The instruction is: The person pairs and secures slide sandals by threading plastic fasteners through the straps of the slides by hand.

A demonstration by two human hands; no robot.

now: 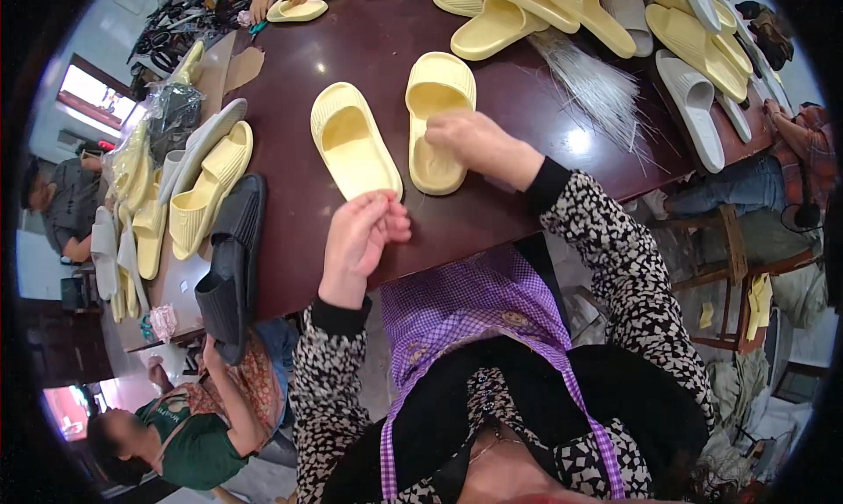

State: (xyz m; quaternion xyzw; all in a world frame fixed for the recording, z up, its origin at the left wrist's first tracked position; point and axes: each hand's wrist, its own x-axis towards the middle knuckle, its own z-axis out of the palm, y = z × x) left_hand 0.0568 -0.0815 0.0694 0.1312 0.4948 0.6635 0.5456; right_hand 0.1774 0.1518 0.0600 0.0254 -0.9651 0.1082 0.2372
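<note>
Two yellow slide slippers lie side by side before me, toes pointing away: the left slipper [356, 157] and the right slipper [439, 91]. My left hand [360, 241] is at the heel end of the left slipper, thumb and forefinger pinched together and the other fingers curled. Whatever the pinch holds, if anything, is too small to make out. Over the right slipper's footbed, my right hand [479, 146] has its fingers drawn together and bent down. What lies between those fingertips is hidden.
A bundle of thin clear strands [597, 87] lies beyond my right hand. Yellow slippers [496, 25] pile up behind it, with white slippers [689, 100] to the right. Several slippers, including dark ones [230, 267], line the left edge. Other people sit around the dark red table [290, 232].
</note>
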